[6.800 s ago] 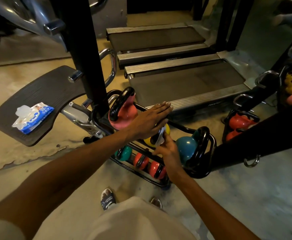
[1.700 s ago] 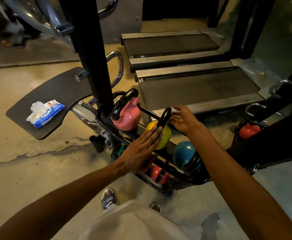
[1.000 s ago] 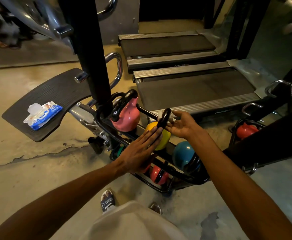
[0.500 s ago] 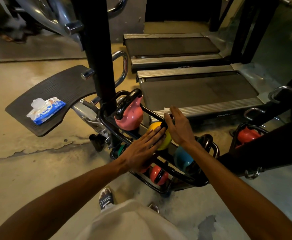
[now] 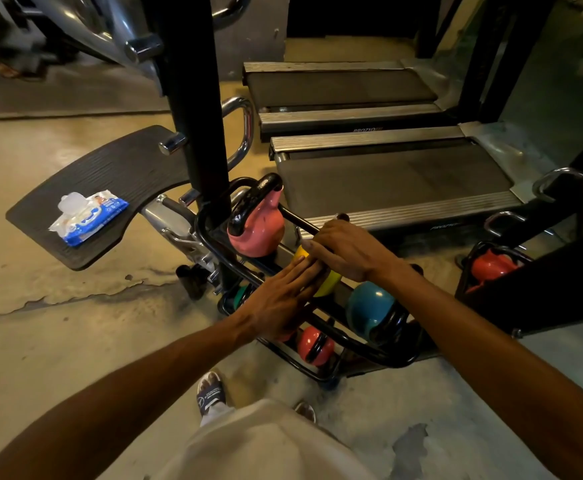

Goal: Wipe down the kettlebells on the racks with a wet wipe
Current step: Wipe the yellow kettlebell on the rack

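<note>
Cracked concrete floor [image 5: 58,341], two treadmills [image 5: 387,178] side by side, dim yellowish light.

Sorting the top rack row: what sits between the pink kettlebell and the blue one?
In the head view, the yellow kettlebell sits between the pink kettlebell and the blue kettlebell, mostly covered by both hands.
</note>
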`<move>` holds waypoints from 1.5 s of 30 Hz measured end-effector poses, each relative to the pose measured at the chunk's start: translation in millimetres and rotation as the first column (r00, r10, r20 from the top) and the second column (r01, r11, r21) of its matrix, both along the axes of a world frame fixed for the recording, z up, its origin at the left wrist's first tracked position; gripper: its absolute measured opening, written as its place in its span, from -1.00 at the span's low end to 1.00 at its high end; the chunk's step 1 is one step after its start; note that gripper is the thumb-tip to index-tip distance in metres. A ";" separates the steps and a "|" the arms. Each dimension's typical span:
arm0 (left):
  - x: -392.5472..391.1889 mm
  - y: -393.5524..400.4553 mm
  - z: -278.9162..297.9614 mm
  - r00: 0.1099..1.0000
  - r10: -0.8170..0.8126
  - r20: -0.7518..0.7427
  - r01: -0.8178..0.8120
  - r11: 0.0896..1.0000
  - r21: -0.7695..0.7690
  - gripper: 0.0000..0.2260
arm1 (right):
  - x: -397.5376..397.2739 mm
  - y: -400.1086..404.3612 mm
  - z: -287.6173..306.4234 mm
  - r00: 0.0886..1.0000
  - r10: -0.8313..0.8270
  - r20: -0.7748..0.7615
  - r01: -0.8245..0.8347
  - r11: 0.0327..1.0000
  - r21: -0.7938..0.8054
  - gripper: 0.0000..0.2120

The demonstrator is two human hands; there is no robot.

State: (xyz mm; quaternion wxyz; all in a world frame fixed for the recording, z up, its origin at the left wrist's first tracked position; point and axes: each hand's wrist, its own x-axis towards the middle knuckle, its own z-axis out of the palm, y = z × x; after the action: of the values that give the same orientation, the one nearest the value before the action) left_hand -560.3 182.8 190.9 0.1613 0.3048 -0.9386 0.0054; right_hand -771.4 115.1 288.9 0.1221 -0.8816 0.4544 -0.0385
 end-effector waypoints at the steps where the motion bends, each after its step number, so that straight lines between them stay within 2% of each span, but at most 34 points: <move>1: -0.3 0.3 -0.2 1.000 0.004 -0.006 -0.004 1.000 0.004 -0.33 | -3.2 3.5 -3.2 1.000 0.007 0.008 -0.007 1.000 -0.029 -0.33; 3: -0.7 0.4 0.6 0.999 0.007 -0.032 -0.007 1.000 0.025 -0.31 | -7.3 7.4 -11.3 1.000 -0.025 -0.002 0.024 0.994 -0.106 -0.32; 5: -0.9 0.3 3.4 0.999 0.000 -0.039 0.001 0.999 0.035 -0.27 | -9.4 6.2 -18.5 0.988 -0.152 0.007 0.151 0.979 -0.136 -0.27; 8: -1.4 1.4 7.3 1.000 0.007 -0.010 -0.007 1.000 0.021 -0.24 | -3.8 7.6 -20.4 0.900 -0.402 0.171 0.406 0.914 0.012 -0.37; 10: -1.8 1.7 7.7 1.000 0.009 -0.011 -0.009 1.000 0.022 -0.24 | 5.4 8.9 -21.7 0.821 -0.503 0.270 0.490 0.864 0.118 -0.42; 14: -1.4 2.1 8.9 1.000 0.005 -0.019 -0.005 1.000 0.022 -0.25 | 27.4 2.5 -29.6 0.648 -0.688 0.328 0.625 0.726 0.287 -0.08; 15: -1.3 2.4 9.4 1.000 0.007 -0.010 -0.006 1.000 0.014 -0.26 | 33.5 -0.1 -27.4 0.597 -0.722 0.349 0.664 0.689 0.289 -0.12; 18: -1.3 1.8 12.2 1.000 -0.001 0.002 0.001 1.000 0.017 -0.25 | 42.7 -7.2 -16.7 0.459 -0.784 0.417 0.773 0.584 0.248 -0.52; 20: -2.1 1.0 12.8 1.000 -0.004 0.003 0.004 1.000 0.024 -0.25 | 39.6 -11.8 -12.1 0.317 -0.838 0.444 0.837 0.468 0.284 -0.64; 22: -3.1 0.8 12.2 1.000 0.000 0.014 -0.001 1.000 0.031 -0.26 | 30.8 -20.5 -13.6 0.054 -0.877 0.478 0.804 0.322 0.500 -0.65; 24: -4.3 2.0 11.9 1.000 0.012 0.008 -0.012 0.999 0.044 -0.26 | 23.3 -24.2 -13.9 -0.215 -0.881 0.422 0.658 0.188 0.729 -0.60; 25: -5.2 3.1 12.2 1.000 0.014 -0.001 -0.014 0.999 0.050 -0.27 | 19.9 -24.0 -14.4 -0.307 -0.876 0.373 0.541 0.162 0.825 -0.57; 27: -7.7 5.9 12.7 1.000 0.017 -0.017 -0.016 0.999 0.052 -0.30 | 11.1 -21.5 -18.7 -0.428 -0.851 0.306 0.292 0.190 0.937 -0.68; 28: -8.8 7.5 12.7 0.999 0.021 -0.025 -0.020 0.998 0.052 -0.31 | 7.8 -15.8 -18.4 -0.445 -0.850 0.282 0.213 0.205 0.955 -0.77; 29: -9.8 8.8 12.6 0.999 0.028 -0.030 -0.026 0.998 0.055 -0.31 | 5.7 -7.7 -17.0 -0.436 -0.861 0.262 0.169 0.207 0.964 -0.75; 31: -11.8 10.2 11.0 0.999 0.043 -0.028 -0.041 0.997 0.067 -0.31 | 1.7 8.8 -11.5 -0.383 -0.895 0.228 0.087 0.210 0.974 -0.68; 35: -16.1 12.0 8.3 0.996 0.071 -0.050 -0.066 0.994 0.089 -0.30 | 1.4 30.5 -1.0 -0.252 -0.949 0.190 0.031 0.188 0.982 -0.86; 39: -21.6 16.5 9.2 0.992 0.103 -0.078 -0.096 0.992 0.085 -0.32 | -10.8 42.6 1.0 -0.132 -0.970 0.205 0.053 0.199 0.979 -0.65; 45: -39.0 28.4 15.5 0.957 0.232 -0.174 -0.213 0.969 0.122 -0.41 | -27.0 52.6 -2.4 -0.187 -0.946 0.264 -0.015 0.271 0.962 -0.50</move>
State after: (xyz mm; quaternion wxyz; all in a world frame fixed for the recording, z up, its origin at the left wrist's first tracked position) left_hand -599.3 211.2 206.4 0.2313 0.4157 -0.8780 -0.0532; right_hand -798.4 167.7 286.5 0.6674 -0.1641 0.5757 -0.4429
